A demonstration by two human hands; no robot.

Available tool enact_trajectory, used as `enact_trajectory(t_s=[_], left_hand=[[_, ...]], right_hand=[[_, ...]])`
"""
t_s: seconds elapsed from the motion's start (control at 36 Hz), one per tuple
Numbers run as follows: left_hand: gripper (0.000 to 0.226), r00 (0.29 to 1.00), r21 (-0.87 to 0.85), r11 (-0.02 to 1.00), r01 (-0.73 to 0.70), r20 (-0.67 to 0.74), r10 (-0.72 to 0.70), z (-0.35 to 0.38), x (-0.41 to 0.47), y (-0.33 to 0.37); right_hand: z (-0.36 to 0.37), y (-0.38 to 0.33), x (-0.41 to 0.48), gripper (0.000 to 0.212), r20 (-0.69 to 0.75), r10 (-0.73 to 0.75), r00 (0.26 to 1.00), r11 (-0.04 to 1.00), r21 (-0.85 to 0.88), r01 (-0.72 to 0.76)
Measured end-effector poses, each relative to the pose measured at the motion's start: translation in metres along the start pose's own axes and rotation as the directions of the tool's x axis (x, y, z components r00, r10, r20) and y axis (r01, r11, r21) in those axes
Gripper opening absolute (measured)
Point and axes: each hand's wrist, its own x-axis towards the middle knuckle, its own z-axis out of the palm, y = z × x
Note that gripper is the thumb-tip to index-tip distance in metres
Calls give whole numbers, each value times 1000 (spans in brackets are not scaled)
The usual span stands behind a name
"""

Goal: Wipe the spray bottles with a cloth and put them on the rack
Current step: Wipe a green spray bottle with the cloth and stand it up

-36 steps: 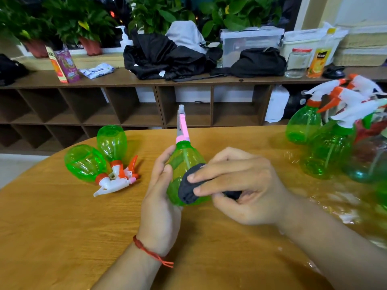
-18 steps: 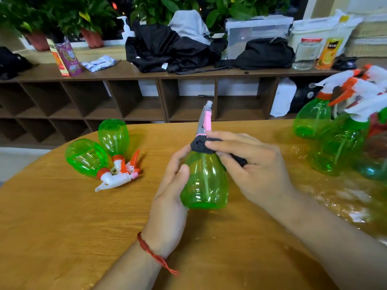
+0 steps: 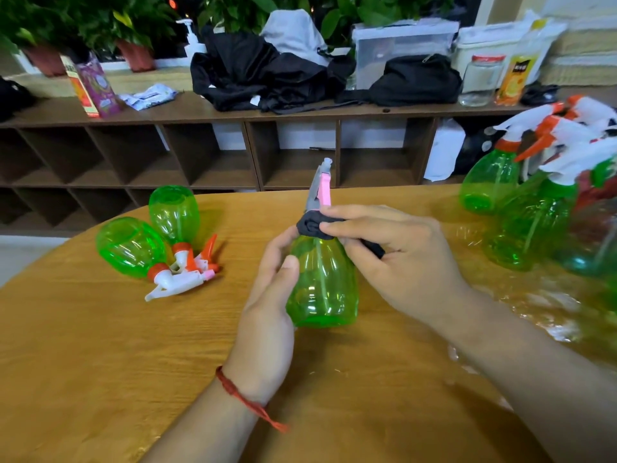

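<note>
A green spray bottle [image 3: 322,285] with a pink and grey spray head stands upright over the middle of the wooden table [image 3: 100,362]. My left hand [image 3: 270,295] grips its left side, thumb on the front. My right hand [image 3: 400,252] pinches a dark cloth [image 3: 312,227] round the bottle's neck, just under the spray head. Two more green spray bottles [image 3: 150,242] lie on their sides at the left of the table. Several green bottles [image 3: 534,208] with white and orange heads stand at the right edge.
Behind the table runs a low brown rack of open cubbies [image 3: 213,162]. On its top lie black bags [image 3: 267,78], a glass jar [image 3: 480,80], boxes and potted plants. Crinkled clear plastic wrap [image 3: 547,305] covers the table's right side.
My right hand slid the cloth up from the bottle's belly to its neck. The bottle was turned more upright and shifted slightly right in my left hand.
</note>
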Motion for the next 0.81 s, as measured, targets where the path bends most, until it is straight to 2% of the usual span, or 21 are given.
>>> enact_trajectory(t_s=[0.11, 0.22, 0.31, 0.42, 0.56, 0.81], left_hand=[[47, 999, -63, 998, -4, -50, 1, 0, 3, 2], [40, 994, -146, 989, -20, -113, 3, -7, 8, 9], [43, 992, -153, 988, -28, -130, 8, -7, 8, 11], [47, 996, -125, 992, -28, -90, 17, -3, 5, 10], [44, 1000, -44, 999, 0, 9, 1, 5, -5, 6], [51, 997, -107, 993, 58, 56, -52, 7, -7, 5]], right_hand=[[-4, -6, 2, 26, 70, -113, 991, 993, 29, 111], [0, -18, -3, 28, 169, -230, 958, 971, 106, 215], [5, -17, -6, 29, 154, -265, 952, 963, 91, 253], [8, -8, -7, 28, 92, -223, 970, 975, 10, 224], [6, 0, -5, 32, -17, -51, 999, 996, -73, 50], [0, -2, 0, 32, 5, -117, 993, 983, -143, 117]])
